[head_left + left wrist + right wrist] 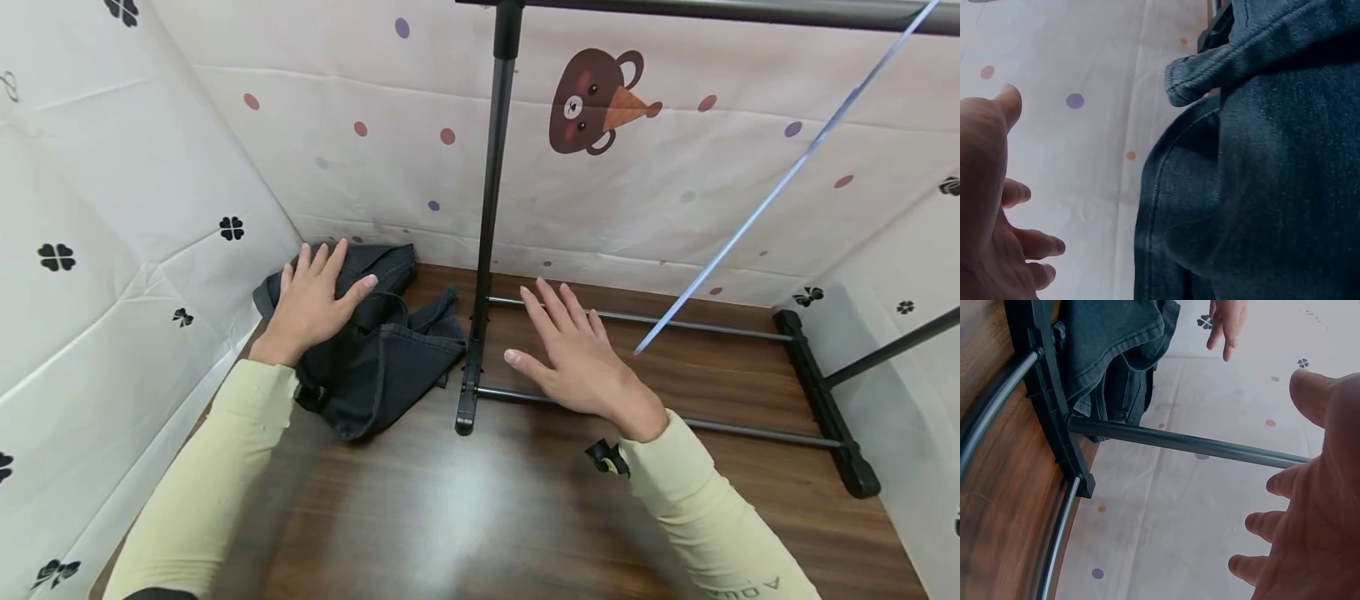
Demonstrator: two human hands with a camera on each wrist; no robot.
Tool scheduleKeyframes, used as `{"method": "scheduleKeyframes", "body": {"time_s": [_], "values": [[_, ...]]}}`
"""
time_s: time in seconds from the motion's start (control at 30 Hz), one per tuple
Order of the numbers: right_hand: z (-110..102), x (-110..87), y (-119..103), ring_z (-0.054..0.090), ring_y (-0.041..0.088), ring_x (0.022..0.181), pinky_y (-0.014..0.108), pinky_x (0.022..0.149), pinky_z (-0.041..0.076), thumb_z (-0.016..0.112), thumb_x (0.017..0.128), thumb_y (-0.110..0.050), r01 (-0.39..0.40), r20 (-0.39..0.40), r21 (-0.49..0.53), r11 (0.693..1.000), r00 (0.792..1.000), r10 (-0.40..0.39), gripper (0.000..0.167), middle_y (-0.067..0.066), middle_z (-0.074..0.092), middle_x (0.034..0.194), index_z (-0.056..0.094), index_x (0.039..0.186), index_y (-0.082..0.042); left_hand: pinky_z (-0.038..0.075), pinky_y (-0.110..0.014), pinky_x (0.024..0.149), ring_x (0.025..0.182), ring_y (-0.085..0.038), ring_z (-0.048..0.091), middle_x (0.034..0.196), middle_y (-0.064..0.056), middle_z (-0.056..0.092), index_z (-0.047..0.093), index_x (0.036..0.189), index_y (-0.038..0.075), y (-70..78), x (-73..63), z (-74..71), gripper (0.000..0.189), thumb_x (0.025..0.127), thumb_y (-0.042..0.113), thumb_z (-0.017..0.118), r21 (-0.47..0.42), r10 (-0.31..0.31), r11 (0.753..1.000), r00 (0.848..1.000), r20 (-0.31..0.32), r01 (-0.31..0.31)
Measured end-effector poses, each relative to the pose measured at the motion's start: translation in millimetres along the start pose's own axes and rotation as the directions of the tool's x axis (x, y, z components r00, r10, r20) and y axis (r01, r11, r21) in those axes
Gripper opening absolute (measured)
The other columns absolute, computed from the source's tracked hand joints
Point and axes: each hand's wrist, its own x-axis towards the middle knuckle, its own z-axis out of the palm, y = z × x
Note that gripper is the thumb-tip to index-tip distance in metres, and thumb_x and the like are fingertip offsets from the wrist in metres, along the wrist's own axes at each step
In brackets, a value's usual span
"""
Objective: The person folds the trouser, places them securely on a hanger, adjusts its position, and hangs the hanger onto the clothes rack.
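Note:
A crumpled dark denim garment [382, 367] lies in a heap on the floor at the left, against the back sheet. My left hand [315, 300] hovers over it with fingers spread, and the left wrist view shows a gap between that hand [997, 212] and the denim [1285, 175]. Nothing is in its grasp. My right hand [573, 354] is held out flat above the lower bars of a black metal rack, its fingers straight and holding nothing. In the right wrist view the rack's upright [1191, 445] passes behind the fingers of this hand [1310, 500].
The rack's left upright [495, 167] stands just right of the garment, on a foot [470, 387]. A top rail [720, 12] crosses above. A light blue strip [787, 175] slants down from it. Patterned white sheets [337, 167] wall in the wooden floor [450, 508].

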Motion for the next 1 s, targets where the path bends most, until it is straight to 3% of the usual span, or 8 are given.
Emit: {"method": "scheduleKeyframes", "body": {"time_s": [0.17, 0.4, 0.63, 1.0], "values": [[1, 0.6, -1, -0.012, 0.029, 0.165, 0.071, 0.126, 0.004, 0.049, 0.104, -0.062, -0.002, 0.004, -0.012, 1.0, 1.0, 0.002, 0.087, -0.005, -0.01, 0.177, -0.003, 0.168, -0.031, -0.004, -0.069, 0.127, 0.162, -0.046, -0.002, 0.173, -0.027, 0.012, 0.01, 0.169, 0.019, -2.2, 5.6, 6.1, 0.088, 0.103, 0.074, 0.031, -0.019, 0.002, 1.0, 1.0, -0.023, -0.002], [3, 2.7, -3, -0.011, 0.029, 0.165, 0.071, 0.126, 0.003, 0.049, 0.104, -0.063, 0.016, 0.007, -0.005, 1.0, 1.0, -0.016, 0.087, -0.004, -0.009, 0.177, -0.002, 0.168, -0.031, 0.003, -0.064, 0.13, 0.163, -0.045, 0.004, 0.172, -0.025, 0.017, 0.016, 0.168, 0.012, -7.9, 16.7, 12.9, 0.085, 0.106, 0.068, 0.031, -0.027, -0.012, 1.0, 0.998, -0.069, 0.01], [4, 5.3, -6, -0.011, 0.029, 0.165, 0.07, 0.126, 0.003, 0.048, 0.104, -0.063, 0.019, 0.005, -0.008, 1.0, 1.0, -0.019, 0.087, -0.004, -0.01, 0.177, -0.002, 0.168, -0.032, 0.012, -0.065, 0.128, 0.163, -0.044, 0.002, 0.173, -0.026, 0.013, 0.01, 0.168, 0.013, -13.8, 24.6, 20.3, 0.09, 0.104, 0.071, 0.033, 0.009, -0.005, 1.0, 0.999, 0.05, 0.004], [7, 1.0, -8, -0.01, 0.032, 0.165, 0.071, 0.126, 0.004, 0.05, 0.104, -0.062, 0.015, 0.004, -0.036, 0.999, 1.0, -0.015, 0.088, -0.002, -0.008, 0.178, 0.0, 0.169, -0.029, 0.01, -0.065, 0.128, 0.163, -0.044, 0.0, 0.175, -0.023, 0.002, 0.0, 0.168, 0.015, -14.6, 38.8, 29.1, 0.097, 0.1, 0.079, 0.024, -0.013, -0.045, 0.999, 0.985, 0.167, 0.048]]}}
